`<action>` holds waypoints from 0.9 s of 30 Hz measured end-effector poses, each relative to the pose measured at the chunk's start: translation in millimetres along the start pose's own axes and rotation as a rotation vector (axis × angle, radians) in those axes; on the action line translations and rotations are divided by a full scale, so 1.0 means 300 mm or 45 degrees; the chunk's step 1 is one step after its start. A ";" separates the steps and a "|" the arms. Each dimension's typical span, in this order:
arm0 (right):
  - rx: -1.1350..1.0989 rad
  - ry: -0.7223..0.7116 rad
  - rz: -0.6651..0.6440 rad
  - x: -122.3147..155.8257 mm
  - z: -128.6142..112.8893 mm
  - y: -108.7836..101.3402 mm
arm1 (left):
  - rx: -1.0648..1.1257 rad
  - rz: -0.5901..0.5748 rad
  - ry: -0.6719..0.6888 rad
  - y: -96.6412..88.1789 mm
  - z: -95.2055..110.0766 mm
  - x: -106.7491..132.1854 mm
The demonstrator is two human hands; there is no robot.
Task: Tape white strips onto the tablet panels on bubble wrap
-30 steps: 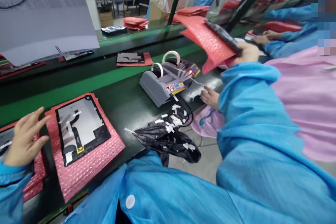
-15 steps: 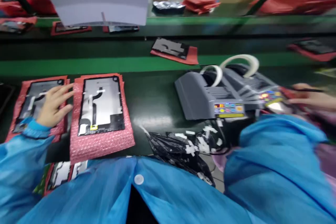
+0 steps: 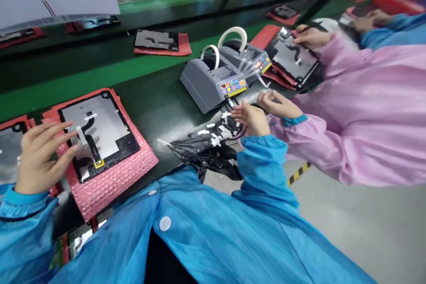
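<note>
My left hand (image 3: 46,155) is open, its fingers spread over the left edge of a display panel (image 3: 106,120). That panel lies on pink bubble wrap (image 3: 116,191) and has a black flex cable with white tape and a yellow-edged piece. My right hand (image 3: 253,119) is in front of a grey tape dispenser (image 3: 213,82), its fingers loosely bent and apart beside a short white strip at the outlet. No held thing shows in it. Below it hangs a black plastic bag (image 3: 206,148) stuck with white tape scraps.
A second tape dispenser (image 3: 241,55) adjoins the first. Close to my right hand is a co-worker's hand (image 3: 279,105); their other hand (image 3: 313,37) touches another panel (image 3: 293,60). A wrapped panel (image 3: 156,40) lies on the green ledge behind. Another panel (image 3: 9,151) is at far left.
My view has swung right. My right hand has come back from the far right to the front of the nearer dispenser. My left hand stays by the panel, now over its left edge.
</note>
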State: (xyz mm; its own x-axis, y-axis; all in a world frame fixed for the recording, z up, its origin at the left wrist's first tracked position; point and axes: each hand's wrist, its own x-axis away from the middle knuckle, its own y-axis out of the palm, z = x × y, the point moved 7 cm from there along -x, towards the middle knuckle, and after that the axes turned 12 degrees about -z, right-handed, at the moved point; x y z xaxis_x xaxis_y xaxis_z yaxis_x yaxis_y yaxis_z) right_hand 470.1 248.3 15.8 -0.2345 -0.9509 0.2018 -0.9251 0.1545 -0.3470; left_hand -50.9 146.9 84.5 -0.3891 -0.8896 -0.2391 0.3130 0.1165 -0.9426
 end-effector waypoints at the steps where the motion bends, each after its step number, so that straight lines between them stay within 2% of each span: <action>1: -0.088 0.046 -0.005 -0.003 0.021 0.046 | -0.002 -0.001 0.026 0.000 0.013 -0.005; 4: -0.314 0.058 0.081 -0.015 0.037 0.129 | -0.021 0.033 0.074 -0.007 0.040 -0.015; 8: -0.356 -0.199 0.462 0.013 0.004 0.079 | -0.023 0.131 0.089 -0.022 0.053 -0.013; 10: -0.396 -0.267 0.546 0.027 0.002 0.057 | 0.001 0.134 0.074 -0.022 0.055 -0.016; 16: -0.590 -0.121 0.462 0.002 0.040 0.086 | -0.022 0.084 0.062 -0.017 0.083 -0.068; 21: -0.576 -0.127 0.401 -0.031 0.039 0.117 | -0.016 -0.003 0.088 0.003 0.111 -0.131; 25: -0.539 -0.149 0.467 -0.029 0.039 0.107 | 0.055 -0.088 0.112 0.037 0.113 -0.178; 27: -0.415 -0.236 0.512 -0.001 0.015 0.097 | 0.105 -0.114 0.153 0.057 0.114 -0.203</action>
State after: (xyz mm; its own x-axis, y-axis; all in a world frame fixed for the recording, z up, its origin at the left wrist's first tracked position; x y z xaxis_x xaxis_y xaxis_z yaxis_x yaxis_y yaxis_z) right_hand 444.6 251.8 1.5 -0.5596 -0.8264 -0.0630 -0.8248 0.5627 -0.0557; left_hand 7.8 187.8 91.0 -0.5178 -0.8351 -0.1858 0.3404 -0.0018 -0.9403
